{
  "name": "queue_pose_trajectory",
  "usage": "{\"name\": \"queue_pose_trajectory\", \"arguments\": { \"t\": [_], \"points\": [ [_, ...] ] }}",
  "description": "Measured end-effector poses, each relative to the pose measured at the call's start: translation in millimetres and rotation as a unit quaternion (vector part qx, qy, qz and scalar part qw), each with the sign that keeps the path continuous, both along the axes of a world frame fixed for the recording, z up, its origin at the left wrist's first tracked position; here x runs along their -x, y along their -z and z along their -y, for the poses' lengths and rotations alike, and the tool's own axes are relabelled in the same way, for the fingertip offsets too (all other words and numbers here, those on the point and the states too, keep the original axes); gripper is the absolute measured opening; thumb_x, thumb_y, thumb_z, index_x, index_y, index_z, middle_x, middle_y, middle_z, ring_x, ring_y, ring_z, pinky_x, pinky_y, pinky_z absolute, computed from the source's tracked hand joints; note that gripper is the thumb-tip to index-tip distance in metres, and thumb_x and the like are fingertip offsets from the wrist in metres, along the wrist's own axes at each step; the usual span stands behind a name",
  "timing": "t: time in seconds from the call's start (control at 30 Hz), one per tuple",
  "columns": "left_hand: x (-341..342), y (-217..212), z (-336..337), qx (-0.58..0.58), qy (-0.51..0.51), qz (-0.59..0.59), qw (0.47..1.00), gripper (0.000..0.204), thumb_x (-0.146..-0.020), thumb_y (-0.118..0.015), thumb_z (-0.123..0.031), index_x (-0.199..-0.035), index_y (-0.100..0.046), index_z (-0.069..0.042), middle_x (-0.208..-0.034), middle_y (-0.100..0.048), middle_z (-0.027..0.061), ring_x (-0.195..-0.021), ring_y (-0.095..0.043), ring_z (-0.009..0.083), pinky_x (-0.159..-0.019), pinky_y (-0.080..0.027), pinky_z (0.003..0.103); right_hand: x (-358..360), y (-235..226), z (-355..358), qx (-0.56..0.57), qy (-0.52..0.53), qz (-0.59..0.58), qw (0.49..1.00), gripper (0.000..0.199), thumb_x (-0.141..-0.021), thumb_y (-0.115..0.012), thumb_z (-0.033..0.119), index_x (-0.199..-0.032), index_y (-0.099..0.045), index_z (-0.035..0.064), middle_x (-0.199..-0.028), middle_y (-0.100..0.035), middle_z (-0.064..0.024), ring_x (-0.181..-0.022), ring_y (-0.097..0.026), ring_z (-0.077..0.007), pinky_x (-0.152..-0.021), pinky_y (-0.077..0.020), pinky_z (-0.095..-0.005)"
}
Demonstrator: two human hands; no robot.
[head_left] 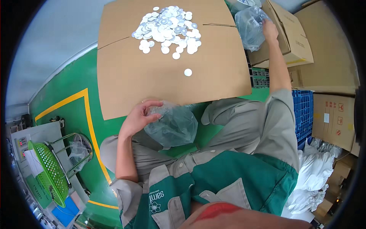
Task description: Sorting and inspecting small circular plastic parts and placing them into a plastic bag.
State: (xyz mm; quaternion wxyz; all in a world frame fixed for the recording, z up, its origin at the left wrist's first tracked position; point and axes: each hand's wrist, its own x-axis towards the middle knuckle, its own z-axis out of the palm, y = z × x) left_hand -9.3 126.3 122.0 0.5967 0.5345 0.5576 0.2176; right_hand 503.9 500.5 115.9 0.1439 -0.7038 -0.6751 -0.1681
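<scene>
**Both hands on clear plastic bags, disc pile beyond the fingers**

Bag one: clear plastic bag (175, 128), hanging just right of the left hand (139, 117), below the near edge of the cardboard sheet (152, 84) and above the person's lap. Left fingers closed on its upper left rim, thumb and forefinger pinching the film.

Bag two: second clear bag (248, 28), directly left of the right hand (270, 32), just past the sheet's right edge. Right fingers curled in on its right side, gripping the film; exact fingertip contact too small to tell.

White discs (166, 28) heaped on the sheet, ahead of the left fingers and well left of the right ones. Single loose disc (188, 72) lies apart from the heap, on the side nearer the left fingers.

Further out: open carton (295, 36) just right of the right fingers. Blue pallet (303, 112) closer to the body than those fingers. Green perforated basket (47, 173) well left of the left fingers, past the yellow floor line (91, 129).
</scene>
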Motion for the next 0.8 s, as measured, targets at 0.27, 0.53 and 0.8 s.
{"name": "queue_pose_trajectory", "arguments": {
  "t": [0.27, 0.53, 0.8],
  "points": [
    [4, 4, 0, 0.013, -0.006, 0.024, 1.0, 0.044, -0.075, -0.068, 0.001, -0.118, -0.064, -0.002, -0.099, -0.057, 0.0038, -0.073, -0.047, 0.01, -0.066, -0.046, 0.024, 233, 36, 136, 0.147, -0.42, -0.224, 0.867, 0.028, -0.089, -0.062, 0.019, -0.113, -0.061, 0.0046, -0.118, -0.06, -0.0141, -0.108, -0.055, -0.0335, -0.093, -0.0448, -0.0401],
    [4, -2, -6, 0.019, -0.015, 0.046, 0.999, 0.037, -0.08, -0.063, 0.003, -0.116, -0.064, -0.002, -0.101, -0.06, 0.0047, -0.072, -0.053, 0.0086, -0.062, -0.05, 0.023, 279, 57, 164, 0.122, -0.529, -0.186, 0.819, 0.039, -0.084, -0.069, 0.019, -0.121, -0.061, 0.0117, -0.123, -0.057, -0.0102, -0.114, -0.05, -0.0304, -0.097, -0.043, -0.0392],
    [8, 10, -5, -0.116, -0.085, -0.128, 0.981, 0.037, -0.075, -0.065, 0.001, -0.111, -0.063, -0.004, -0.104, -0.063, 0.0106, -0.077, -0.059, 0.0202, -0.072, -0.05, 0.032, 254, 35, 152, 0.148, -0.419, -0.2, 0.873, 0.044, -0.086, -0.067, 0.024, -0.126, -0.058, 0.0096, -0.135, -0.05, -0.0152, -0.121, -0.046, -0.0328, -0.101, -0.0397, -0.0412]
  ]
}}
